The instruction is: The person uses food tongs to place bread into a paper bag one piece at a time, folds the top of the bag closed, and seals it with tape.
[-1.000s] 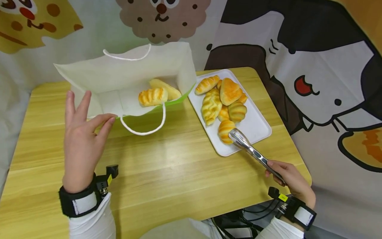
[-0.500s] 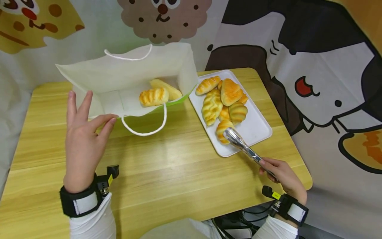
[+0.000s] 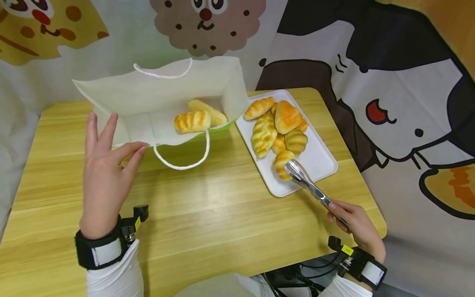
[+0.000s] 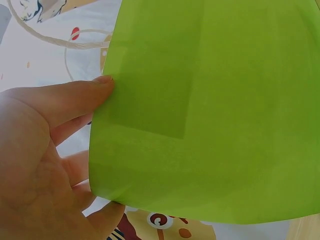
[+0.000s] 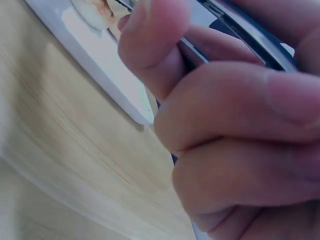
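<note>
My left hand (image 3: 107, 177) pinches the near rim of a green paper bag (image 4: 225, 110) between thumb and forefinger, the other fingers raised. The bag's mouth faces me, and its white inside (image 3: 163, 90) holds a ridged bread roll (image 3: 192, 121) and a long pale bread (image 3: 208, 111). In my right hand (image 3: 358, 220) is a pair of metal tongs (image 3: 315, 192), fingers curled round the handle. The tong tips lie at a striped round roll (image 3: 283, 164) on the white tray (image 3: 320, 161); whether they grip it I cannot tell.
Several other breads are heaped on the tray, among them a braided loaf (image 3: 263, 134) and a triangular bun (image 3: 287, 116). A white cord handle (image 3: 182, 167) hangs over the bag's near side. A printed cloth (image 3: 400, 103) stands behind the wooden table (image 3: 208, 231).
The tongs and right hand shifted left, then slightly back right, and the striped roll moved with the tips a little. The left hand keeps its pinch on the bag.
</note>
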`<state>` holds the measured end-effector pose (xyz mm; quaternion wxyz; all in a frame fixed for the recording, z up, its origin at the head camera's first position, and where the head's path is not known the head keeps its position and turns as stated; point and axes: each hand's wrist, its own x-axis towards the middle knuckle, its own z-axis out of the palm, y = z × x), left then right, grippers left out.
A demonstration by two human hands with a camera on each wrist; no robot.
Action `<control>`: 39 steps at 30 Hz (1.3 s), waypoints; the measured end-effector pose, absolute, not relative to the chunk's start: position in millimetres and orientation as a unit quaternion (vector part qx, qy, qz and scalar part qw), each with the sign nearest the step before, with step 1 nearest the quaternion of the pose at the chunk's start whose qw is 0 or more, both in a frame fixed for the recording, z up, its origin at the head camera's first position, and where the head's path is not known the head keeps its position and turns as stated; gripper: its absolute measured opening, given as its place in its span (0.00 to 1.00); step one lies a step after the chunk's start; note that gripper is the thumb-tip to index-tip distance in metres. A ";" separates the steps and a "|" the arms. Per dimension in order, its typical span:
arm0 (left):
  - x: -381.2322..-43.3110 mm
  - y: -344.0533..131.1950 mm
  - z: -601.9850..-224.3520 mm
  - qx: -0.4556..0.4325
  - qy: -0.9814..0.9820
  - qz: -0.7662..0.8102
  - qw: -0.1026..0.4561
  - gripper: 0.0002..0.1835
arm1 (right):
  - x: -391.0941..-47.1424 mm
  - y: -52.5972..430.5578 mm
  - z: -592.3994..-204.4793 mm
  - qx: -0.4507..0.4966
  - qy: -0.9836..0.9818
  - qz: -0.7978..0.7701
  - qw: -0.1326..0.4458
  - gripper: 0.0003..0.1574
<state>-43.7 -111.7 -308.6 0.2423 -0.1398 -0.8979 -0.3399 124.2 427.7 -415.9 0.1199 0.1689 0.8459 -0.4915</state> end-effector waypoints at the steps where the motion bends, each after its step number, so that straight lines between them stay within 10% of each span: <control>1: -43.7 -111.9 -308.5 -0.141 -0.897 -0.340 0.243 0.07 | 124.9 427.6 -415.2 0.170 0.843 -0.497 0.117 0.29; 39: -44.5 -118.7 -306.2 -0.153 -0.896 -0.342 0.238 0.07 | 76.5 393.4 -287.3 0.033 0.774 -0.623 -0.107 0.12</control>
